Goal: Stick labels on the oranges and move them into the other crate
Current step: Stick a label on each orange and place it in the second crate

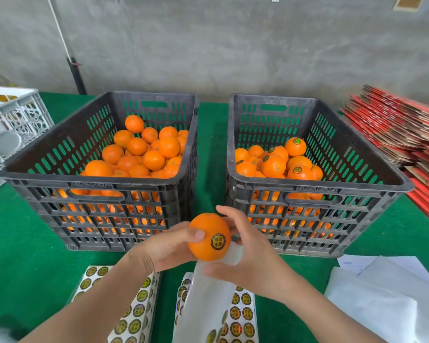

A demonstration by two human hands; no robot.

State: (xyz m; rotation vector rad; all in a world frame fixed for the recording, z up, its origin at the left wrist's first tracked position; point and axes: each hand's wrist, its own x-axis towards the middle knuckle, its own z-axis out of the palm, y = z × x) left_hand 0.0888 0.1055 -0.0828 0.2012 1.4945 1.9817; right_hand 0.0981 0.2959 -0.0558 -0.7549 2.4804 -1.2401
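1. Nearest me, two label sheets, left (131,315) and right (240,315), lie flat on the green cloth table (15,243), showing rows of round gold-and-black stickers.
2. White backing strip (208,300): it rises off the right sheet, and I see my right hand (253,256) pinching it under the thumb, fingers reaching up behind the fruit.
3. Orange (206,233): my left hand (166,246) grips it, thumb on its front. It is held above the table, in front of the gap between the crates, with one label (218,241) stuck on its near face.
4. White foam sheets (382,300), stacked at my right.
5. Left black crate (97,211): heaped with bare oranges (146,154).
6. Right black crate (307,189): partly filled with stickered oranges (278,164).
7. White slotted crate (15,115) at the far left edge of the table.
8. Red flattened cartons (394,129), piled at far right.
9. Grey concrete wall (233,45) behind, with a black pole (76,75) leaning against it.
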